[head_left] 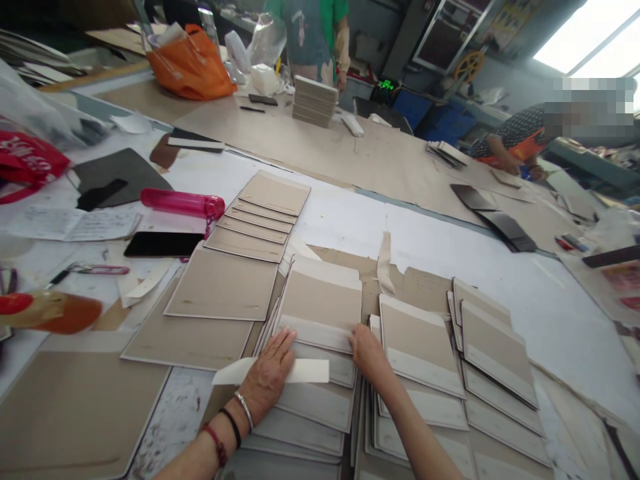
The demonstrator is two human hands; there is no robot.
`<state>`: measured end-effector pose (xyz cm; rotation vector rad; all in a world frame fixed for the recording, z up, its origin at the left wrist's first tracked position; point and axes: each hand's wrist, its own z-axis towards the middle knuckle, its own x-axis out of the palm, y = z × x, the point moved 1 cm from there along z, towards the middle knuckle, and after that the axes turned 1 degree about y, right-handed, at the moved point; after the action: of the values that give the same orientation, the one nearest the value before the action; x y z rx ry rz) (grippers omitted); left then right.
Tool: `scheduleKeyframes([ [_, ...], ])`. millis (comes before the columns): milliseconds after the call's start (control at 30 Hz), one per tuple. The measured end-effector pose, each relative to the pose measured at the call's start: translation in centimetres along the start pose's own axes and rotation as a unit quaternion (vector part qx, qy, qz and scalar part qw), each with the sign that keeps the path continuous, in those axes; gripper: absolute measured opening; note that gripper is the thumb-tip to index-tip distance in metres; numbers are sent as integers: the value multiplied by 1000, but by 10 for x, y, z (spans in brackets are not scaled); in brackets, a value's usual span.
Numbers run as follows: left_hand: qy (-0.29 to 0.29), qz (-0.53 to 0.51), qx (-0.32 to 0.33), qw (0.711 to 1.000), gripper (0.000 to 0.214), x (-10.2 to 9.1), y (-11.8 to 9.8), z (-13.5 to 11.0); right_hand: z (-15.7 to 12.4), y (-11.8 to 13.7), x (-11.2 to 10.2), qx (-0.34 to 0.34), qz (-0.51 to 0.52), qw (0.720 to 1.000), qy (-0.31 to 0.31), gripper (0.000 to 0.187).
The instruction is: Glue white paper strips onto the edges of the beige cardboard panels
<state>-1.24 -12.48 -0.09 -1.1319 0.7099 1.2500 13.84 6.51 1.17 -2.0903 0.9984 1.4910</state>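
Note:
My left hand (269, 371) lies with its fingers stretched out on the lower edge of a grey-brown cardboard panel (320, 300), which has pale bands at top and bottom. A white paper strip (309, 370) runs across under this hand; whether the palm grips it is hidden. At the panel's lower right corner, my right hand (367, 348) pinches the edge with fingers closed. Below, more panels (313, 400) overlap in a fanned row. Beside my right forearm is a second row of banded panels (420, 340), and a third row (495, 347) lies farther right.
Plain panels (220, 283) overlap on the left. Near them lie a pink bottle (183, 202), a black phone (163, 244) and an orange-brown bottle (55, 313). Across the white table, a panel stack (314, 100) and orange bag (187, 63) stand. Two other people are beyond.

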Motion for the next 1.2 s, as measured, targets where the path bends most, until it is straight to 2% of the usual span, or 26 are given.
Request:
scheduleKeyframes([
  [167, -2, -6, -3, 1000, 27, 2, 0, -1, 1, -1, -1, 0, 5, 1000, 11, 15],
  [467, -8, -7, 7, 1000, 28, 3, 1, -2, 0, -1, -2, -17, 11, 1000, -8, 15],
  [633, -14, -6, 3, 1000, 26, 10, 2, -4, 0, -5, 1, -12, 76, 996, -39, 13],
  [733, 8, -29, -19, 999, 26, 9, 3, 0, 0, -10, 2, 20, 140, 988, -59, 10],
  [833, 64, -113, -91, 987, 29, -6, -1, 9, 1, -18, 3, 61, 160, 980, -98, 10],
  [900, 84, -210, -186, 956, 26, -24, -7, 14, 2, -23, 3, 57, 168, 976, -126, 4],
  [967, 73, -225, -231, 944, 21, -44, -18, 17, 1, -22, 0, 40, 186, 969, -159, 11],
  [1000, 71, -261, -265, 926, 21, -53, -24, 17, -1, -17, -4, 22, 200, 965, -167, 16],
  [1033, 72, -346, -334, 874, 23, -61, -31, 16, -6, -8, -8, 7, 231, 960, -156, 21],
  [1067, 73, -433, -402, 803, 26, -67, -38, 14, -12, 4, -13, -8, 278, 953, -124, 26],
  [1133, 69, -557, -483, 672, 28, -76, -52, 5, -31, 40, -25, -77, 390, 918, -4, 33],
  [1167, 70, -587, -499, 634, 27, -80, -59, -1, -43, 61, -30, -113, 441, 890, 35, 35],
  [1200, 69, -599, -507, 616, 27, -82, -64, -8, -55, 82, -34, -143, 476, 864, 84, 35],
])
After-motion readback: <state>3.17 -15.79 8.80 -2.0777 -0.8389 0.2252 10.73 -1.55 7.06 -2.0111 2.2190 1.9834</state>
